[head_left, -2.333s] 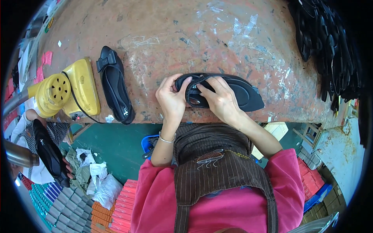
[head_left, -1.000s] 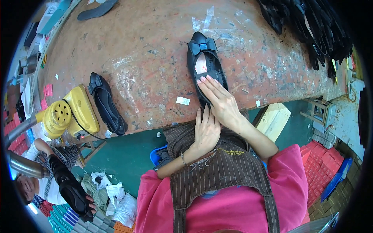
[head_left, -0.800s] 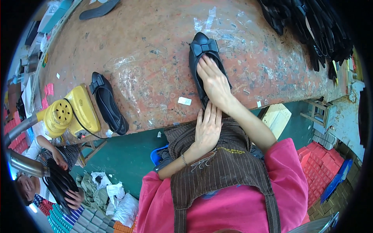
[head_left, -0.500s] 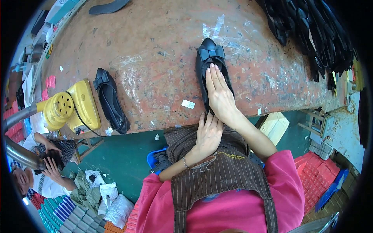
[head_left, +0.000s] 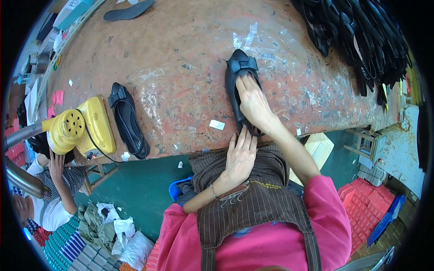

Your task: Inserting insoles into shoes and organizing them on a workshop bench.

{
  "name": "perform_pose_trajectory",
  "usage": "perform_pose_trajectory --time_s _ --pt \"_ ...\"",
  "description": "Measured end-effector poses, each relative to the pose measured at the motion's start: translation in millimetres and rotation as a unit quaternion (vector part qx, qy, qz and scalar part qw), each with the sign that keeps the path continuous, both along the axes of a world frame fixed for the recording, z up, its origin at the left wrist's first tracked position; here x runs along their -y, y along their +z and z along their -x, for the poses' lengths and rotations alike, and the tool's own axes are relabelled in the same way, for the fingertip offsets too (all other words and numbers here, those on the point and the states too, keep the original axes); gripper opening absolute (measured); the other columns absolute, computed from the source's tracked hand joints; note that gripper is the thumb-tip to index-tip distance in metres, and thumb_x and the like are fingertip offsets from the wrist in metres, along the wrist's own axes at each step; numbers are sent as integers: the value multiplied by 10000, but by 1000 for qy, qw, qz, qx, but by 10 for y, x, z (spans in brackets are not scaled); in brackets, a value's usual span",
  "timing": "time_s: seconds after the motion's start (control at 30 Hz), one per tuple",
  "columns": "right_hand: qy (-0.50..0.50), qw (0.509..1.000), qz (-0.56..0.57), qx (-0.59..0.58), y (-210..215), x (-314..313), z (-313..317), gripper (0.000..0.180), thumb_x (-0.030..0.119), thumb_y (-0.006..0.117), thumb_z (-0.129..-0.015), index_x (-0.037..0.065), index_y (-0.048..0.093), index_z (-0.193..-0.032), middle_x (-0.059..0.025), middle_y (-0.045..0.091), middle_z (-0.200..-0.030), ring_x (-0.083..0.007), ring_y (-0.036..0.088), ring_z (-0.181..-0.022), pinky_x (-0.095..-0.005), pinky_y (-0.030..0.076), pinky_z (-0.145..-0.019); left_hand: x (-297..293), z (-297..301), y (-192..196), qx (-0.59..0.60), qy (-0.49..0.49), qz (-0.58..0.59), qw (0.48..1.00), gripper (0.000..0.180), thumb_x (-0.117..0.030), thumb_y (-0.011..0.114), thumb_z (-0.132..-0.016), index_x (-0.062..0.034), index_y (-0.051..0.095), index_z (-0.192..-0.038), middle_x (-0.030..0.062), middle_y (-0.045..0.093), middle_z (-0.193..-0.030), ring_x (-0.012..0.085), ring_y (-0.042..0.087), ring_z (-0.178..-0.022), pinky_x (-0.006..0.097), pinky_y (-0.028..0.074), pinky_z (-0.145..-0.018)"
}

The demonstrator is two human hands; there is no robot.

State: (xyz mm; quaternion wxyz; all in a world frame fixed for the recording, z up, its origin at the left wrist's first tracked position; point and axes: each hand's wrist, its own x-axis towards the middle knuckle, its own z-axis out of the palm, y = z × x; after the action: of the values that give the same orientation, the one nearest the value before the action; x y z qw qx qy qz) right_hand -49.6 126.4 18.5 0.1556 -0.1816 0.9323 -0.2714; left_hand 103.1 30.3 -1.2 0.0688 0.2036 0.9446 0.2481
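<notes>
A black flat shoe with a bow (head_left: pixel 234 77) lies on the workbench in front of me, toe pointing away. My right hand (head_left: pixel 254 101) reaches into it with the fingers stretched toward the toe. Its fingertips are hidden under the bow, so whatever they press on inside does not show. At the heel, my left hand (head_left: pixel 241 153) grips the back rim with its fingertips. A matching black shoe with a bow (head_left: pixel 129 122) lies to the left, apart from both hands.
The worn workbench (head_left: pixel 181 90) bears a yellow machine (head_left: pixel 92 126) at left, a grey insole (head_left: pixel 129 11) at the far left and a pile of black shoes (head_left: pixel 352 40) at far right. A small white label (head_left: pixel 217 124) lies near the shoe. A co-worker (head_left: pixel 49 198) is at lower left.
My right hand's fingers have slid deeper into the shoe's toe, under the bow. The left hand stays at the heel. The co-worker's hand has moved up beside the yellow machine.
</notes>
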Motion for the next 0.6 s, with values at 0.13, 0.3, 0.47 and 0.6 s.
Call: perform_pose_trajectory --time_s 0.13,0.3,0.47,0.6 --pt "33 946 -80 -312 -193 2 -229 417 -42 491 -783 -156 509 -1184 -316 534 -1227 -452 507 -1199 -456 433 -1029 35 7 -31 40 -14 20 999 419 -126 507 -876 48 586 -1250 208 567 -1317 319 411 -1366 477 324 -1104" --pt "18 979 -112 -170 -285 89 73 446 2 489 -810 -187 479 -1214 -347 493 -1202 -463 490 -1173 -492 403 -1040 23 47 -36 -21 -7 7 1000 402 -123 512 -867 53 603 -1218 205 602 -1253 325 453 -1325 472 343 -1093" --pt "53 947 -125 -290 -262 41 112 266 -13 485 -784 -122 552 -1018 -277 549 -1038 -407 545 -1045 -438 464 -923 17 43 -81 -18 2 -3 1000 414 -143 645 -847 59 607 -1205 205 596 -1267 354 487 -1270 458 394 -1036" --pt "66 976 -102 -179 -284 40 225 206 -26 470 -774 -110 557 -940 -255 560 -967 -408 552 -985 -442 462 -886 45 103 3 -68 12 4 998 474 -147 645 -831 50 585 -1258 208 545 -1359 343 508 -1247 442 400 -1033"
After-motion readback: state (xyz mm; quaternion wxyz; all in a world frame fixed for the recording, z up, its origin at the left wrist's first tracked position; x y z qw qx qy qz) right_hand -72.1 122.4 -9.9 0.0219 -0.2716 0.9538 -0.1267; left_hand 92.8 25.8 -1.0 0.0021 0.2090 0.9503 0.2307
